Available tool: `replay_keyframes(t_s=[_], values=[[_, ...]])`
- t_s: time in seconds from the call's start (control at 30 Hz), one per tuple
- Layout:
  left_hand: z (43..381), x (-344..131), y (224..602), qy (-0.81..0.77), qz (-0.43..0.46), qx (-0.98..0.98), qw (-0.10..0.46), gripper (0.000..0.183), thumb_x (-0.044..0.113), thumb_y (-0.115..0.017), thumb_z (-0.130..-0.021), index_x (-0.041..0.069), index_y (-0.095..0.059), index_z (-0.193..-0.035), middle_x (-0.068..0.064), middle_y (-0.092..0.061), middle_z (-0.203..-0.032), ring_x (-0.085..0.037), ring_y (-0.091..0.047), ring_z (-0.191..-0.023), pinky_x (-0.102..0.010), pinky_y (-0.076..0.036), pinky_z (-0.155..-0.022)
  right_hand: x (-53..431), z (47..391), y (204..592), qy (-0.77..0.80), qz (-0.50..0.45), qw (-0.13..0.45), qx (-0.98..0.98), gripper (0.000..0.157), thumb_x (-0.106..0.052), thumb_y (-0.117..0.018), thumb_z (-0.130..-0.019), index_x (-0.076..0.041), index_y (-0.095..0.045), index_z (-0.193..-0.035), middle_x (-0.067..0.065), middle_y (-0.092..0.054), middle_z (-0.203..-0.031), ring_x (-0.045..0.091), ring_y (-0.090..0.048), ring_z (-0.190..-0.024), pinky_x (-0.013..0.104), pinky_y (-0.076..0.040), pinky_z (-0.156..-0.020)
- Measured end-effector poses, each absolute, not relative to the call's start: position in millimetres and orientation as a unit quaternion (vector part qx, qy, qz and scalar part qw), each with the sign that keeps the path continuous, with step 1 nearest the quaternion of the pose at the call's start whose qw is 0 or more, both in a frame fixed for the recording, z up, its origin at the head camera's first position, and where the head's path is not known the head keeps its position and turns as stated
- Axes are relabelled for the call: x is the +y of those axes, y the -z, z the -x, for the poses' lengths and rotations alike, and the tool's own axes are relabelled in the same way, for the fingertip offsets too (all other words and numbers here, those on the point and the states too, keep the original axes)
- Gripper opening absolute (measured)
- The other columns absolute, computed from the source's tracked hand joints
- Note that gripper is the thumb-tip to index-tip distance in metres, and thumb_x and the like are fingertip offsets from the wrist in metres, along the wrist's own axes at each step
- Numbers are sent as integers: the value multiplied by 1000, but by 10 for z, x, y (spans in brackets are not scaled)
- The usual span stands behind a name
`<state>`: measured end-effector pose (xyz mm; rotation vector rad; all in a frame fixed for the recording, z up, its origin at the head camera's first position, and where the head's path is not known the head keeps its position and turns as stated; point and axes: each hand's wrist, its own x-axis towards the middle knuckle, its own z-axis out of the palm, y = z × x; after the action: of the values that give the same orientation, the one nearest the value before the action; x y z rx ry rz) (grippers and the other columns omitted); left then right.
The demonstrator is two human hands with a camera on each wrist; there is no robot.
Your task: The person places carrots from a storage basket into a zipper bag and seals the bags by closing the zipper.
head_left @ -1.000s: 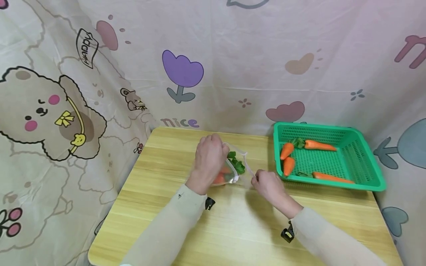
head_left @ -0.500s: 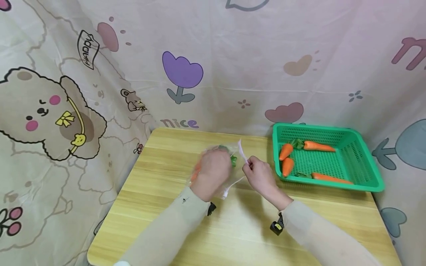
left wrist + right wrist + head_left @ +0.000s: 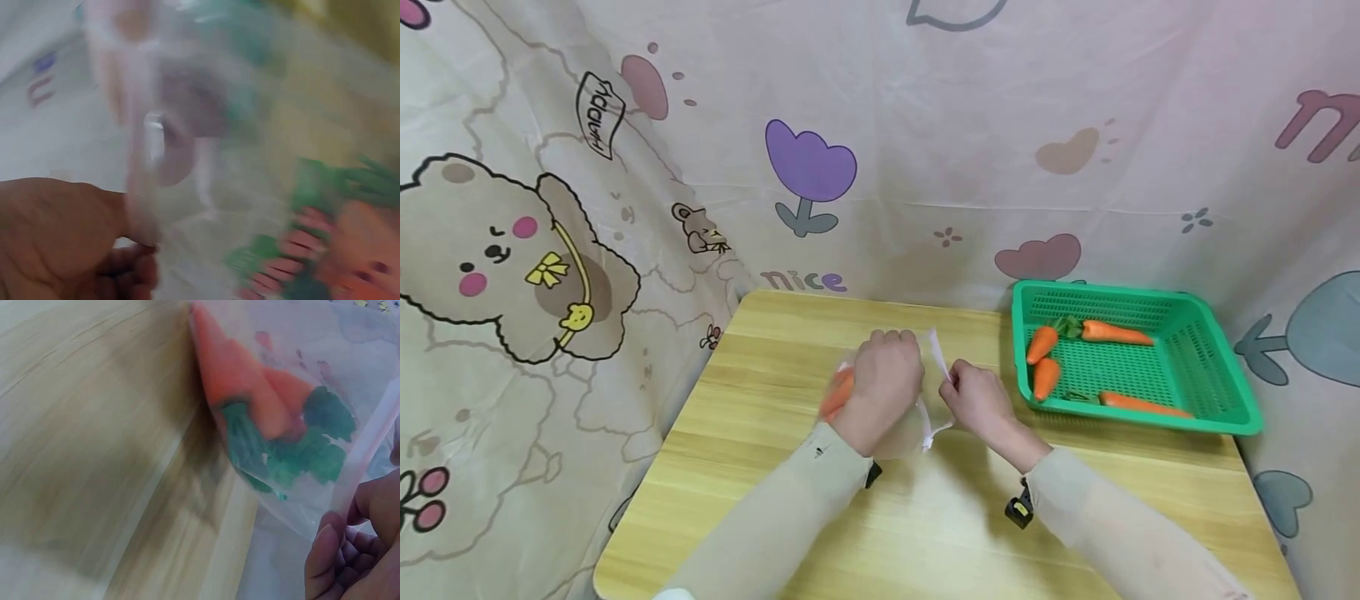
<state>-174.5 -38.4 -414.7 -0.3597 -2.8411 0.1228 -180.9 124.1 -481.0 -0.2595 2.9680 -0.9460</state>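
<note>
A clear zip bag holds carrots with green tops. Its white zip strip runs along the mouth. My left hand grips the bag's edge, covering much of it in the head view; fingers and thumb pinch the strip in the blurred left wrist view. Just to the right, my right hand pinches another part of the strip between thumb and forefinger. A small white slider shows at the near end of the strip. Inside the bag, an orange carrot shows left of my left hand.
On the right of the wooden table stands a green plastic basket. Several loose carrots lie in it, among them one at its near side. A printed curtain hangs behind the table and along its sides.
My right hand has moved left and slightly up, closer to my left hand. The left hand has shifted slightly right and down. The bag has turned, and its strip lies differently between the hands.
</note>
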Motion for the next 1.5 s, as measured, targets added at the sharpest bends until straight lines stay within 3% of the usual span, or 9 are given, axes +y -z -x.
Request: replay_keyframes(t_s=[0.13,0.23,0.43,0.77,0.9,1.23,1.33,1.5], values=[[1755,-419,4319,-68,177,-959,212,17,23,-73,-91,11,-63,-83,-2,-62,-73,-21,-56,-70,-33,-45,-63,1308,1802,4840,273,78,15,959,17,-20,-62,-93,-13,-57,-78,3,-56,-63,21,-53,-55,35,-39,-49],[1750,-430,4358,-66,193,-951,234,19,23,-74,-90,12,-62,-82,-2,-62,-73,-22,-55,-70,-33,-43,-64,1343,1807,4855,247,83,21,965,17,-20,-64,-92,-13,-57,-77,3,-56,-65,21,-54,-56,36,-40,-48],[1742,-421,4303,-64,193,-958,205,22,29,-75,-90,11,-63,-86,0,-60,-74,-21,-53,-72,-31,-41,-65,1370,1803,4933,210,100,20,972,17,-19,-65,-92,-13,-56,-79,3,-55,-70,23,-55,-59,39,-42,-51],[1694,-440,4256,-58,186,-962,189,26,32,-76,-90,11,-63,-83,0,-58,-72,-20,-51,-69,-30,-40,-63,1347,1758,4984,171,119,-36,977,15,-15,-65,-91,-10,-55,-80,5,-56,-71,28,-59,-59,47,-49,-52],[1686,-449,4236,-42,185,-967,172,25,31,-76,-90,11,-63,-86,0,-59,-74,-20,-51,-71,-31,-41,-65,1379,1726,4949,153,148,-86,973,15,-13,-67,-90,-7,-56,-81,6,-54,-71,27,-56,-59,44,-49,-50],[1669,-497,4246,-4,186,-966,181,22,26,-76,-91,9,-63,-87,-1,-59,-74,-22,-51,-71,-32,-40,-66,1838,1818,4727,134,251,-292,913,9,-3,-73,-83,-4,-64,-79,6,-58,-66,24,-55,-53,37,-45,-43],[1669,-505,4252,4,183,-964,191,20,23,-75,-91,9,-62,-85,-2,-59,-73,-22,-50,-70,-32,-40,-65,2107,1937,4663,119,268,-320,901,7,0,-72,-82,-1,-65,-81,9,-60,-66,28,-57,-53,41,-47,-44],[1670,-507,4254,14,178,-965,192,20,22,-75,-90,10,-61,-83,-2,-59,-72,-23,-50,-69,-32,-38,-65,2665,2144,4560,80,259,-313,910,5,0,-70,-86,0,-65,-84,12,-63,-71,35,-61,-62,46,-47,-54]])
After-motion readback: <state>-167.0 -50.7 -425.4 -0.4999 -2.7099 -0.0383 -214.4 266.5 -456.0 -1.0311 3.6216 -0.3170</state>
